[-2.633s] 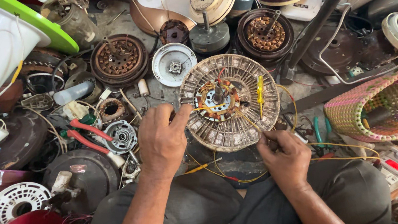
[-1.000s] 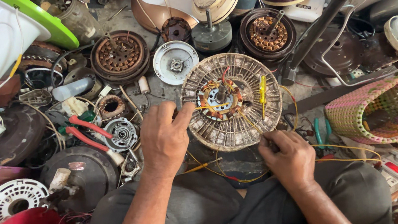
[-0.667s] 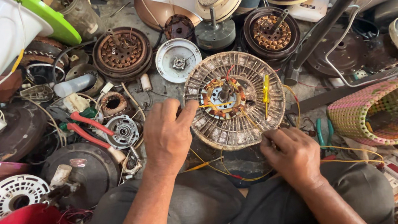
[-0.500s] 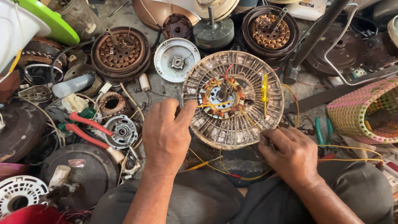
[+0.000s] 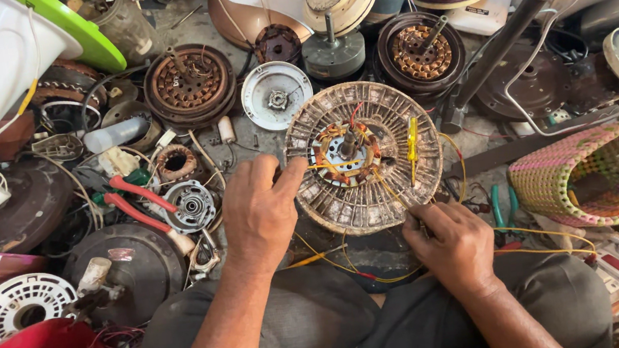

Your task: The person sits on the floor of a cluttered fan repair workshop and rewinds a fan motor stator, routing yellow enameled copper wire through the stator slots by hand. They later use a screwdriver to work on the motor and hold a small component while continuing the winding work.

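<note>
Head view looks straight down on a round fan motor core (image 5: 364,157), a ribbed metal disc with copper windings near its hub, propped on edge-clutter just in front of the seated person's knees. The left hand (image 5: 260,207) is closed on the disc's left rim, thumb and fingers pinching the edge to steady it. The right hand (image 5: 450,239) sits at the lower right rim, fingers curled tight around thin yellow wires (image 5: 374,189) that run up to the hub; whether it also holds a small tool I cannot tell. The disc looks heavy and stiff, stacked steel, so the rim is the safe place to grip; the wires and windings look thin and easily torn. Red pliers (image 5: 138,201) lie well to the left, a woven basket (image 5: 601,174) to the right.
</note>
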A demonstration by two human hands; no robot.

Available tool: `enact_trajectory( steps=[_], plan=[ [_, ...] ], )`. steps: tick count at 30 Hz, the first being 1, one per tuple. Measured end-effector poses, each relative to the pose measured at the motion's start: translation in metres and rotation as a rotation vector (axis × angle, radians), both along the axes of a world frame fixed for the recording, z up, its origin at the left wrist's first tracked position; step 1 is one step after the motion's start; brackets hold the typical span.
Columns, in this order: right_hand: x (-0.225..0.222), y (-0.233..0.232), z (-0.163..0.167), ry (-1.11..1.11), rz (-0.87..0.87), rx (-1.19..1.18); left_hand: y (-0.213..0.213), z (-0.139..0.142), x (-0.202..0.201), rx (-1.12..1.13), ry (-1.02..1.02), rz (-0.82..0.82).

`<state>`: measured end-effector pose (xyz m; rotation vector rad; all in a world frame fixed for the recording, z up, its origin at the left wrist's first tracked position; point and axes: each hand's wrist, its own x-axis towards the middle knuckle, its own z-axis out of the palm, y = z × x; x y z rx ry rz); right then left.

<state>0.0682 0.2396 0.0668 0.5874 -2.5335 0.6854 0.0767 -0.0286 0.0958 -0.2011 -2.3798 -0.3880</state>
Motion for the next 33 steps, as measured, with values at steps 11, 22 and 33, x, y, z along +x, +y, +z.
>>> enact_trajectory(
  steps=[11,22,33],
  plan=[
    [0.0,-0.001,-0.003,0.015,-0.007,-0.009,0.0,0.0,-0.001,-0.009,-0.009,0.005],
    [0.001,-0.001,-0.003,-0.008,-0.017,-0.02,0.0,0.001,0.0,0.002,0.003,-0.012],
    [0.005,0.007,-0.018,-0.122,-0.105,-0.331,0.0,0.006,0.007,0.11,0.04,0.0]
  ],
)
